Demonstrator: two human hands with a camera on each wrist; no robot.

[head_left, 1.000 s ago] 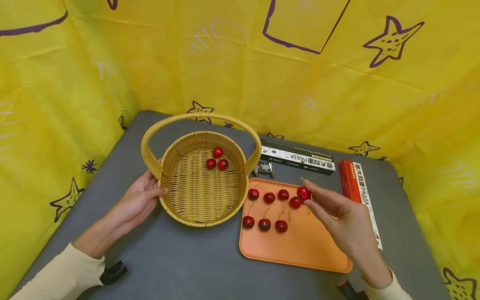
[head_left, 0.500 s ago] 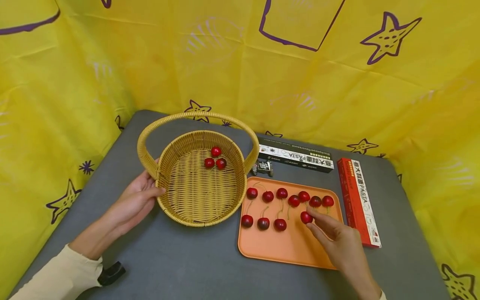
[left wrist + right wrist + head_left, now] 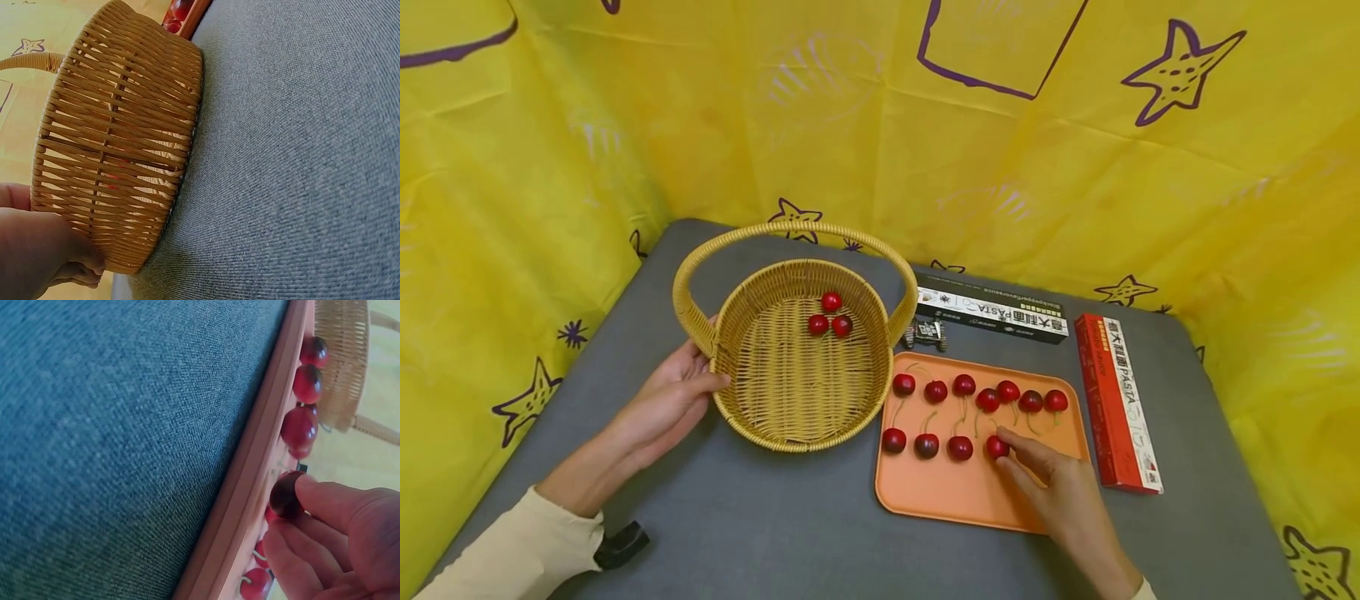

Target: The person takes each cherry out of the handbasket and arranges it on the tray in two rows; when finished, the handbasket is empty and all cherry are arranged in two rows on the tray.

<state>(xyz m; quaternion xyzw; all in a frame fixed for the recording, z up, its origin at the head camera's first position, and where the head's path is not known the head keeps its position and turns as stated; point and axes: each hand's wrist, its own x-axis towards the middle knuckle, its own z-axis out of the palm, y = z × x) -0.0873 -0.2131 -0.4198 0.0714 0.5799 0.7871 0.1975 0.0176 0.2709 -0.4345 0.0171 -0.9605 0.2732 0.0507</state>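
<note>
My left hand (image 3: 672, 398) holds the round woven basket (image 3: 801, 379) by its left side, thumb over the rim. Inside the basket, three red cherries (image 3: 831, 302) lie together toward the back right. My right hand (image 3: 1063, 496) pinches a cherry (image 3: 997, 447) between thumb and fingertips at the right end of the front row on the orange tray (image 3: 936, 495). Several more stemmed cherries (image 3: 959, 448) sit on that tray in two rows. The right wrist view shows the pinched cherry (image 3: 286, 495) low over the tray; whether it touches the surface I cannot tell.
A dark pasta box (image 3: 992, 308) lies behind the tray, and a red and white pasta box (image 3: 1118, 404) lies to its right. Between basket and dark box is a small black packet (image 3: 925, 334). Yellow cloth (image 3: 880, 125) hangs around the grey table (image 3: 760, 525).
My right hand has brought its cherry from the tray's back row forward and left to the end of the front row. The left hand stays on the basket.
</note>
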